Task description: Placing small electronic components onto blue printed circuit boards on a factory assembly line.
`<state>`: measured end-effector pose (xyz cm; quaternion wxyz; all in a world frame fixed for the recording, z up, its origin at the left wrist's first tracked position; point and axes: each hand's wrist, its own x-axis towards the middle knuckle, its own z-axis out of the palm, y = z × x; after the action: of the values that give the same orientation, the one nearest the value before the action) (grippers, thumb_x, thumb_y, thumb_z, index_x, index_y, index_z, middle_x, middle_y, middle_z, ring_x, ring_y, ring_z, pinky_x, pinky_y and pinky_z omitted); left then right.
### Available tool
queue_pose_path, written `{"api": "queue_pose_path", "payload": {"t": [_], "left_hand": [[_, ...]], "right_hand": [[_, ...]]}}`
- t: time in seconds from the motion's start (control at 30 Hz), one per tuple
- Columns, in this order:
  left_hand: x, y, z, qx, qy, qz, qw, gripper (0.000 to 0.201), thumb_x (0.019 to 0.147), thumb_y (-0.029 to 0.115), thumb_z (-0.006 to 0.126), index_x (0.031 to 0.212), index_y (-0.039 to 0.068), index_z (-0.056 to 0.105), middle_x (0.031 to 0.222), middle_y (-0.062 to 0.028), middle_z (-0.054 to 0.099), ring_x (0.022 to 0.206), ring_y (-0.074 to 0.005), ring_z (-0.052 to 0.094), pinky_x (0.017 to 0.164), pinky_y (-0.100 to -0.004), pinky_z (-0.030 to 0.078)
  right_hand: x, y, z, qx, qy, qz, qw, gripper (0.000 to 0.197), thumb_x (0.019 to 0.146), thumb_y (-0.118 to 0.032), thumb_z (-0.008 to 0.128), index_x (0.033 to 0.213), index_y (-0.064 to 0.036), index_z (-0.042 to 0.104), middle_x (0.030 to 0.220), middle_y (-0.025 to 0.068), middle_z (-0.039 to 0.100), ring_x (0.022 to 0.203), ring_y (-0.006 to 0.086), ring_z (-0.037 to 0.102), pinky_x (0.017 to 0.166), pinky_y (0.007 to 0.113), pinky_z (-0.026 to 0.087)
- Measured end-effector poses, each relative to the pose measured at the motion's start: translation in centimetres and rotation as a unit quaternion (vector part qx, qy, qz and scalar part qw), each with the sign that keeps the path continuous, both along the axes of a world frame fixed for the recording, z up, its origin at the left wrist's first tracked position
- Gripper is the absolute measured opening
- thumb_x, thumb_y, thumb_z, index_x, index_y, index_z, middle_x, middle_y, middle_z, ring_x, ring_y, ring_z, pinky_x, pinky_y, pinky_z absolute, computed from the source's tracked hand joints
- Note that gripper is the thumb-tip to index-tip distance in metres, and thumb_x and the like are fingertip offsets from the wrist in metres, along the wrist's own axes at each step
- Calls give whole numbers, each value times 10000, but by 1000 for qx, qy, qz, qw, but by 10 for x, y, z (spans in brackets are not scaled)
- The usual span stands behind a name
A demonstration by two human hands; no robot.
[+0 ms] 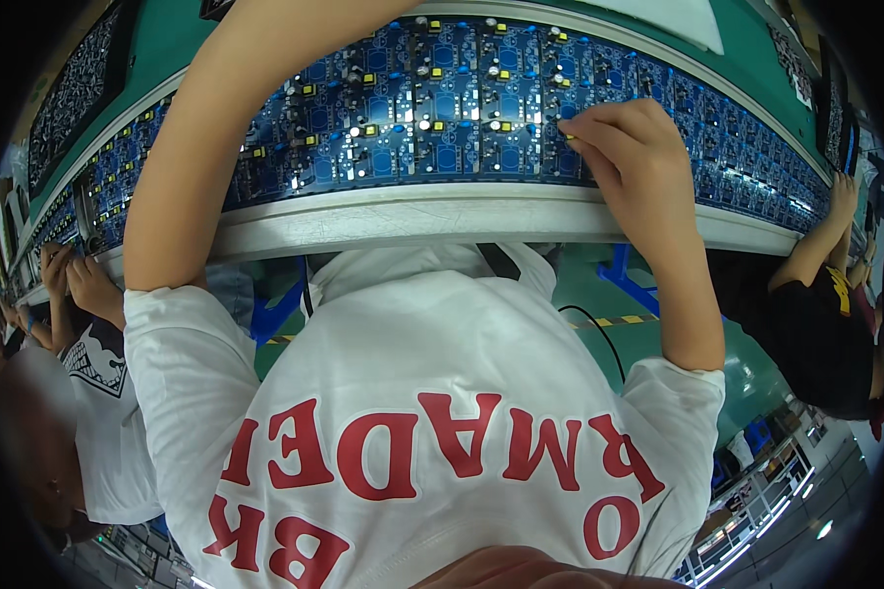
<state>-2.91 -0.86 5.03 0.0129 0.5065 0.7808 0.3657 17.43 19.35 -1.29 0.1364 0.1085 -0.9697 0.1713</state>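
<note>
A long row of blue circuit boards [378, 162] lies on the rail line in front of me, dotted with small yellow, white, blue and black components. Over the boards, right of the middle, my right hand [640, 162] is closed in a pinch. A small yellow component [572, 138] shows at its thumb and fingertips, close above the board surface; whether it touches the board I cannot tell. My left forearm [255, 59] reaches across the boards and leaves through the top edge, so my left hand is hidden beyond the picture.
A pale metal rail [413, 214] runs along the near side of the boards. Past the far rail is a green surface [599, 25] with a white sheet [658, 18]. Co-workers' hands [77, 275] are at the line on the left; another person's arm [825, 231] reaches in at the right.
</note>
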Motion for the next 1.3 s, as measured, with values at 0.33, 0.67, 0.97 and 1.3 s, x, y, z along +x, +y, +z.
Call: {"api": "queue_pose_path", "payload": {"t": [0.33, 0.67, 0.97, 1.3], "left_hand": [[4, -2, -1, 23, 45, -31, 998, 143, 891, 62, 702, 1016, -2, 727, 956, -148, 723, 883, -316, 687, 801, -401, 537], [14, 1, -1, -31, -37, -62, 997, 145, 894, 60, 699, 1022, -6, 711, 921, -152, 706, 889, -332, 674, 808, -402, 533], [21, 3, -11, 32, -106, -154, 982, 156, 890, 55, 693, 1034, -2, 715, 952, -158, 712, 906, -340, 677, 816, -402, 531], [33, -9, -35, -78, -51, -120, 988, 190, 926, 68, 701, 1108, 23, 726, 1037, -115, 733, 957, -264, 690, 865, -342, 541]], "right_hand": [[5, -6, -6, -59, -28, -68, 996, 162, 807, -61, 799, 965, -70, 763, 940, 67, 747, 890, 266, 661, 774, 366, 525], [9, -8, -11, -118, -46, -103, 987, 135, 816, -72, 799, 944, -72, 757, 972, 72, 751, 922, 260, 660, 793, 367, 522], [8, -4, -11, -122, -44, -85, 988, 135, 814, -76, 796, 943, -74, 755, 980, 62, 742, 974, 270, 639, 826, 371, 509], [2, -7, -3, -97, -30, -49, 994, 146, 804, -72, 794, 943, -74, 751, 983, 59, 728, 978, 282, 619, 850, 386, 490]]}}
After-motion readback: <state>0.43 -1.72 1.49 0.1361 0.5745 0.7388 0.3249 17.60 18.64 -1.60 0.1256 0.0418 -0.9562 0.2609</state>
